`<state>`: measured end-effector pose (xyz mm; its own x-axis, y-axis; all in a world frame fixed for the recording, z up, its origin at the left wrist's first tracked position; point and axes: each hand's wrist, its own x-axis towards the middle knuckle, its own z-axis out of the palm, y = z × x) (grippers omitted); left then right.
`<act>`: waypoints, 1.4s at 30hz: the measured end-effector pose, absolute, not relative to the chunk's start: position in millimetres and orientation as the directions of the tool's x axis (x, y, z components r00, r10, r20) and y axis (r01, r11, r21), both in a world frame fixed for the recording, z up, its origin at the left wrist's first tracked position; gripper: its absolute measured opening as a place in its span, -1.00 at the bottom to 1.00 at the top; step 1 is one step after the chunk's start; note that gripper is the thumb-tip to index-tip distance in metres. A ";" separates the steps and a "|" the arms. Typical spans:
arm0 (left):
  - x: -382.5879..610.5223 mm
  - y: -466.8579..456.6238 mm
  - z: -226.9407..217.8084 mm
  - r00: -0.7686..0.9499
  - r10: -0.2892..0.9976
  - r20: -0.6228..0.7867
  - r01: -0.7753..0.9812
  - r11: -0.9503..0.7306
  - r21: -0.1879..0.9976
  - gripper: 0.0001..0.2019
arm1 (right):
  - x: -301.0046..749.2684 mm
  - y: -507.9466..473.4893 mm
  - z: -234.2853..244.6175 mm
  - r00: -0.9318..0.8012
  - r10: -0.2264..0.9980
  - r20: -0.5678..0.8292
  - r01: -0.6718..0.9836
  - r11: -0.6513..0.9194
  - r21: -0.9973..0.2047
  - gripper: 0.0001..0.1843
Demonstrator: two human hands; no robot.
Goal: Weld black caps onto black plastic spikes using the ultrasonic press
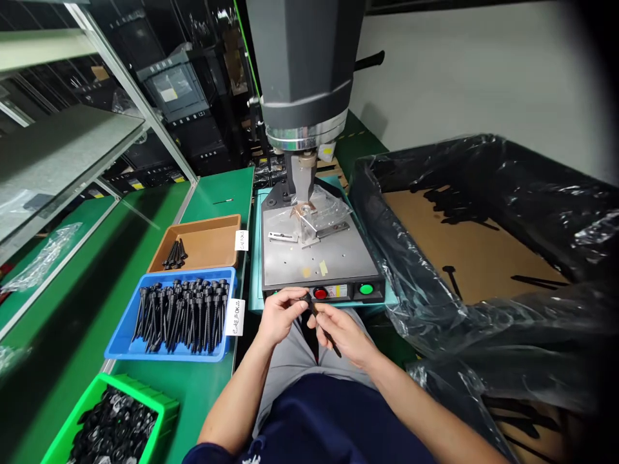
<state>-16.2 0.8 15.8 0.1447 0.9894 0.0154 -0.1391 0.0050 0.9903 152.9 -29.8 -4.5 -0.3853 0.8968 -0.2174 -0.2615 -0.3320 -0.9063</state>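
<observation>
Between my two hands, just in front of the machine base, is a slim black part with a thicker head and a long shaft, slanting down to the right. My left hand pinches its head end between thumb and fingers. The fingers of my right hand are closed around the middle of the shaft, and the tip sticks out below them. Behind the hands stands a metal plate carrying a clear fixture, with a metal tool head right above it.
A red button and a green button sit on the base's front. At left are a blue tray of black parts, a brown tray holding several, and a green bin. At right stands a plastic-lined box.
</observation>
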 end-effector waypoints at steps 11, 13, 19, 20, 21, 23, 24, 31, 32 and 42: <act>29.2 64.2 -6.2 0.066 0.964 -0.258 -0.311 0.266 0.913 -0.60 | 193.9 33.3 -6.3 -0.173 0.948 -0.268 -0.449 -0.318 -0.835 -0.53; 30.9 92.5 -5.2 0.026 0.926 -0.376 -0.475 0.343 0.811 -0.65 | 200.7 49.4 -3.1 -0.136 0.960 -0.246 -0.469 -0.281 -0.837 -0.53; 34.4 154.3 3.5 0.040 0.878 -0.477 -0.688 0.370 0.624 -0.78 | 202.0 103.4 -0.2 -0.072 0.980 -0.187 -0.523 -0.197 -0.830 -0.54; 34.8 159.2 4.1 0.055 0.875 -0.480 -0.707 0.374 0.600 -0.79 | 200.2 112.2 -0.8 -0.075 0.980 -0.186 -0.533 -0.197 -0.823 -0.53; 34.9 162.6 4.5 0.069 0.868 -0.493 -0.726 0.382 0.572 -0.80 | 198.0 120.5 -1.6 -0.083 0.978 -0.190 -0.544 -0.204 -0.814 -0.53; 34.0 166.0 5.3 0.091 0.849 -0.520 -0.761 0.397 0.514 -0.84 | 192.5 135.1 -3.9 -0.110 0.972 -0.207 -0.562 -0.232 -0.794 -0.54; 33.0 166.3 6.1 0.098 0.845 -0.525 -0.774 0.396 0.494 -0.86 | 189.4 141.0 -5.2 -0.130 0.967 -0.217 -0.567 -0.252 -0.784 -0.56; 25.3 156.8 19.6 0.097 0.910 -0.404 -0.801 0.312 0.510 -0.87 | 164.0 160.9 -7.5 -0.227 0.952 -0.205 -0.574 -0.301 -0.762 -0.62; 25.0 155.4 21.8 0.096 0.922 -0.376 -0.789 0.301 0.536 -0.84 | 161.1 162.8 -6.2 -0.230 0.958 -0.170 -0.578 -0.275 -0.768 -0.60; 25.1 155.1 31.8 0.061 0.973 -0.223 -0.701 0.201 0.684 -0.41 | 157.4 192.7 -3.4 0.110 0.966 0.233 -0.120 0.246 -0.962 -0.54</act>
<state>25.1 155.1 31.8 0.0615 0.9729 -0.2231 -0.7013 0.2011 0.6839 157.4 192.7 -3.4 0.1097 0.9662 0.2333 -0.1200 0.2458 -0.9619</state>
